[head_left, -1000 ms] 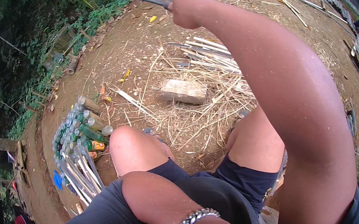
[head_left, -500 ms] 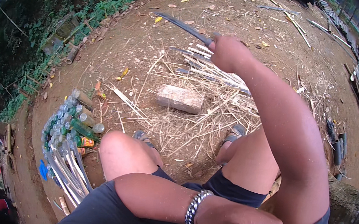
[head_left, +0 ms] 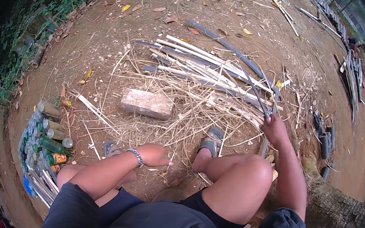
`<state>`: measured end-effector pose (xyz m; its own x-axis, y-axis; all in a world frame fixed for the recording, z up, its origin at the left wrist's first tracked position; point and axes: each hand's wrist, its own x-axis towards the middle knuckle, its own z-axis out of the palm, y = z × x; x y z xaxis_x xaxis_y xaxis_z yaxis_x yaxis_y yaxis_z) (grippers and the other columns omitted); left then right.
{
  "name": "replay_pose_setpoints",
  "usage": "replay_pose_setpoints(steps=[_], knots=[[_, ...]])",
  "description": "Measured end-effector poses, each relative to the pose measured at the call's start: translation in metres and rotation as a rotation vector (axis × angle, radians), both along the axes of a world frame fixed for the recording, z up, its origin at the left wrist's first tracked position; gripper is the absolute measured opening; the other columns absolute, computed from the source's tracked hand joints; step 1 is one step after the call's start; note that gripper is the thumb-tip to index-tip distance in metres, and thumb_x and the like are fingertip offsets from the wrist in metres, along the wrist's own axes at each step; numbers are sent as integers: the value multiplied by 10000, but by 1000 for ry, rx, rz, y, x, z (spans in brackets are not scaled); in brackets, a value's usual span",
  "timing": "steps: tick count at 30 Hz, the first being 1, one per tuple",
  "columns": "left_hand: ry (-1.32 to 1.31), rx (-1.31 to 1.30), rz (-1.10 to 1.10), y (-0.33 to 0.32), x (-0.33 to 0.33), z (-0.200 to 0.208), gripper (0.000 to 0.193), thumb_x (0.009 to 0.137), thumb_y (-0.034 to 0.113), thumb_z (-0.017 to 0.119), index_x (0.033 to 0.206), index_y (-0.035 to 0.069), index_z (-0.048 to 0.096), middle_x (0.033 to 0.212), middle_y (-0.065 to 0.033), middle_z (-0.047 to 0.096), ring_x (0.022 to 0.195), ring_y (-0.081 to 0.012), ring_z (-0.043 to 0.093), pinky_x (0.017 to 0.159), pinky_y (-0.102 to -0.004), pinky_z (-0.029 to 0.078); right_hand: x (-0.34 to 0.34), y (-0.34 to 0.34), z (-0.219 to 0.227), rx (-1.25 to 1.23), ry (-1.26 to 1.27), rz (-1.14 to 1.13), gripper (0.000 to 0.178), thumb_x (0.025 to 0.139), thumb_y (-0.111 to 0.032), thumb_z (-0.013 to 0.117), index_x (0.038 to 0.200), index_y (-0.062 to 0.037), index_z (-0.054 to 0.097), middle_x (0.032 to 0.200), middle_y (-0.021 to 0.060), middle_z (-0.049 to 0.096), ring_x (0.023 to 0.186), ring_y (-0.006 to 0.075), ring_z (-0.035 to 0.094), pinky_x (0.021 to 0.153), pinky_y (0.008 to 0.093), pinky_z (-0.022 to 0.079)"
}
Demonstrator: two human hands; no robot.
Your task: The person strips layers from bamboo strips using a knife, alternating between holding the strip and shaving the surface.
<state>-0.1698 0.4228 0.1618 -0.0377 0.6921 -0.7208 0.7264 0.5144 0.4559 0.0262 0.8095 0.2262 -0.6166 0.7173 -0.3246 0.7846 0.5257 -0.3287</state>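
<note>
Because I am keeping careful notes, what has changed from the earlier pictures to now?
The right hand, raised ahead before, has come down to the right, a thin dark blade in its grip. The left hand moved forward and to the left. A long grey strip now shows beyond the pale strips. The wooden block and bottles stayed put.

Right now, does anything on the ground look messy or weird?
Yes, the thin shavings look messy: they lie tangled on the ground around the wooden block, crossing every which way. The pale strips beyond lie more nearly side by side, and the bottles at left are stacked tidily.
</note>
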Motion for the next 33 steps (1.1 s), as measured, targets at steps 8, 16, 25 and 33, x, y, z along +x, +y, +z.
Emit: replay_pose_setpoints(steps=[8, 16, 25, 33], knots=[[105, 22, -163, 135, -83, -49, 642, 851, 538, 602, 1239, 27, 573, 1186, -220, 605, 1117, -351, 577, 955, -440, 456, 71, -1, -184, -510, 354, -693, 205, 821, -138, 691, 861, -55, 507, 625, 74, 552, 514, 178, 539, 480, 327, 441], [373, 376, 20, 299, -133, -130, 817, 847, 582, 576, 1474, 132, 310, 1560, -161, 193, 1447, -329, 173, 1159, -534, 141, 17, -11, -234, -699, 569, -891, 122, 855, -85, 629, 837, -41, 517, 624, 48, 538, 489, 143, 518, 462, 291, 436], [150, 115, -402, 237, -81, -160, 909, 783, 705, 543, 1442, 102, 381, 1542, -176, 239, 1429, -305, 243, 1172, -522, 51, -17, -3, -237, -723, 497, -773, 164, 863, -74, 640, 859, -64, 476, 628, 22, 521, 486, 116, 501, 443, 264, 421], [148, 613, 208, 278, -188, -127, 360, 894, 359, 602, 1097, 64, 640, 1046, -148, 664, 976, -307, 626, 862, -401, 496, -1, -3, -232, -653, 497, -722, 171, 859, -80, 639, 830, -74, 471, 643, 19, 529, 498, 112, 514, 444, 259, 424]])
